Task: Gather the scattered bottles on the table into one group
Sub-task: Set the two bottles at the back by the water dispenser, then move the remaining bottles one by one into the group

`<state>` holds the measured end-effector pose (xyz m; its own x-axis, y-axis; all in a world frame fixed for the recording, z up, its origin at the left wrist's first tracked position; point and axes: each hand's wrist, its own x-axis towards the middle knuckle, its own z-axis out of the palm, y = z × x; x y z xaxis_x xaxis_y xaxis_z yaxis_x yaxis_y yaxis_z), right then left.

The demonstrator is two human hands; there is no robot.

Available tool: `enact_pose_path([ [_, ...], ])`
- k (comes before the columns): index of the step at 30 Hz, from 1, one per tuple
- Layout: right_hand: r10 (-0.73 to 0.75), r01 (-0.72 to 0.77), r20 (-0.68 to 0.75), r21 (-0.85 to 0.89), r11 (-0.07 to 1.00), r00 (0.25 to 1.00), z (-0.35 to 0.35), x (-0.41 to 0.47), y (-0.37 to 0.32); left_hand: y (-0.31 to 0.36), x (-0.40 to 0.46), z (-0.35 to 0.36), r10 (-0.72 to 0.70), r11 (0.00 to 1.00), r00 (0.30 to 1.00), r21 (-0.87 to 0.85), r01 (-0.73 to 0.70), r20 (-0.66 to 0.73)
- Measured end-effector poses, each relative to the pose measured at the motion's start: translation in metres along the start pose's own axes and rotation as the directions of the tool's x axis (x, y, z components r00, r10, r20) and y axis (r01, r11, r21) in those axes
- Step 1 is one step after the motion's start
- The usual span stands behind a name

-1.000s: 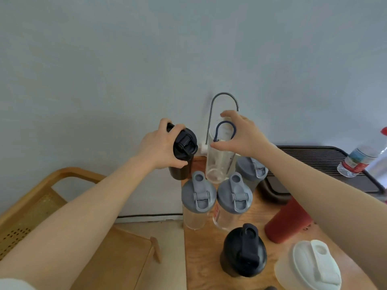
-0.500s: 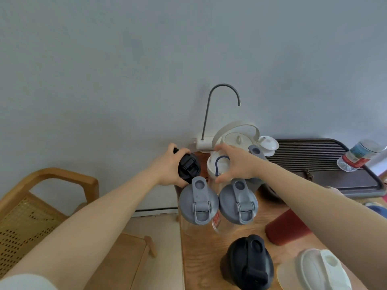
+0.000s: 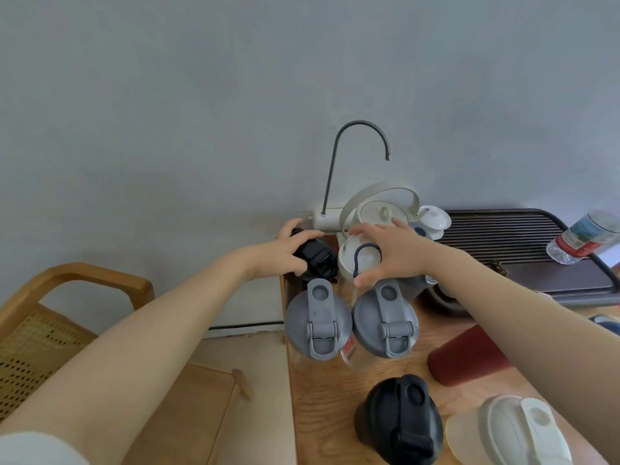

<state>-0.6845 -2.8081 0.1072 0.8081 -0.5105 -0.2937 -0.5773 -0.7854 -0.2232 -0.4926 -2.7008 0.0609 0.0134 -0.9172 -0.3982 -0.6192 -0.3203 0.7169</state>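
At the far left corner of the wooden table (image 3: 322,391), my left hand (image 3: 288,246) wraps the black-lidded bottle (image 3: 318,260), which stands on the surface. Beside it stands a clear bottle with a white lid and dark loop (image 3: 360,258); my right hand (image 3: 391,253) hovers over its lid with fingers spread, barely touching. Just in front stand two clear bottles with grey flip lids (image 3: 318,322) (image 3: 385,322). Nearer me are a black shaker bottle (image 3: 401,419), a white-lidded bottle (image 3: 513,431) and a red bottle (image 3: 466,360) lying partly under my right arm.
Behind the bottles stand a white kettle (image 3: 382,209) with a gooseneck tap (image 3: 360,132) and a white cup (image 3: 434,218). A dark slatted tray (image 3: 523,236) carries a plastic water bottle (image 3: 583,238) at right. A wooden chair (image 3: 77,297) is left of the table.
Both hands have lowered the black-lidded bottle and the white-lidded clear bottle onto the table behind the grey-lidded pair. My right hand's fingers have spread off the loop.
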Motion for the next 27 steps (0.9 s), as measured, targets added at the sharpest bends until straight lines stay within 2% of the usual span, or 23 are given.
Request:
enact_pose_path([
  [4,0.013,-0.013,-0.005,-0.066,0.998,1.0,-0.004,0.001,-0.002,0.007,0.005,0.012,0.022,0.994,0.995,-0.104,-0.032,-0.092],
  [8,0.002,-0.002,-0.022,0.003,1.0,1.0,0.0,-0.004,-0.005,0.011,0.015,0.028,0.129,0.981,0.95,-0.105,-0.164,-0.284],
  [12,-0.01,0.015,-0.046,0.112,0.994,0.999,0.01,-0.015,-0.001,0.007,0.01,0.028,0.177,0.952,0.928,-0.181,-0.246,-0.327],
  [14,-0.005,0.017,-0.155,0.074,0.997,0.988,0.008,-0.019,0.004,0.008,0.003,0.026,0.095,0.939,0.92,-0.274,-0.21,-0.38],
  [15,0.008,0.006,-0.261,0.053,0.999,0.965,0.006,-0.02,0.01,0.009,0.001,0.026,0.049,0.939,0.909,-0.292,-0.183,-0.414],
  [17,0.12,-0.078,-0.444,0.113,0.991,0.888,-0.003,-0.024,0.026,0.013,-0.001,0.027,-0.014,0.969,0.896,-0.227,-0.097,-0.444],
  [18,0.198,-0.133,-0.468,0.168,0.977,0.861,-0.005,-0.026,0.035,0.015,-0.001,0.028,-0.028,0.984,0.898,-0.169,-0.052,-0.438],
  [20,0.298,-0.24,-0.358,0.199,0.95,0.885,-0.003,-0.027,0.054,0.017,-0.001,0.032,-0.027,0.997,0.912,-0.079,-0.006,-0.409],
  [23,0.27,-0.217,-0.193,0.254,0.942,0.943,0.012,-0.028,0.066,0.021,0.0,0.034,-0.024,0.998,0.929,-0.062,0.001,-0.37],
  [25,0.249,-0.179,-0.212,0.304,0.936,0.945,0.016,-0.029,0.065,0.027,-0.004,0.034,0.004,1.0,0.916,0.001,-0.004,-0.402],
  [27,0.247,-0.176,-0.256,0.271,0.946,0.935,0.015,-0.029,0.064,0.038,-0.01,0.036,0.104,0.988,0.869,0.152,-0.033,-0.484],
])
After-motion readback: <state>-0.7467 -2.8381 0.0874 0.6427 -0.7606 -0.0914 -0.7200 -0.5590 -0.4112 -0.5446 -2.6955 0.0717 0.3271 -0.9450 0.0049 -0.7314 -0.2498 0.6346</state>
